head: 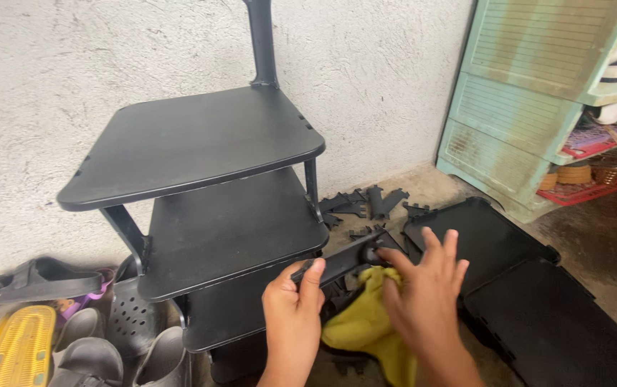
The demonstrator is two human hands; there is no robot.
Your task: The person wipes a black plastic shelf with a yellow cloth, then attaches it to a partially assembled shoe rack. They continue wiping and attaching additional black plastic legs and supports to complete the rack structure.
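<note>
My left hand (292,304) grips one end of a black plastic post piece (337,263), held roughly level in front of a black plastic tiered shelf rack (201,143). My right hand (426,290) presses a yellow cloth (358,322) against the other end of the post, fingers spread. The rack has three flat shelves stacked on posts against a white rough wall, with one upright post (262,43) rising from the top shelf.
Loose black shelf panels (530,287) lie on the concrete floor at right. Small black connector pieces (373,204) sit by the wall. Sandals and shoes (50,330) crowd the lower left. A pale green cabinet (523,93) with shoes stands at upper right.
</note>
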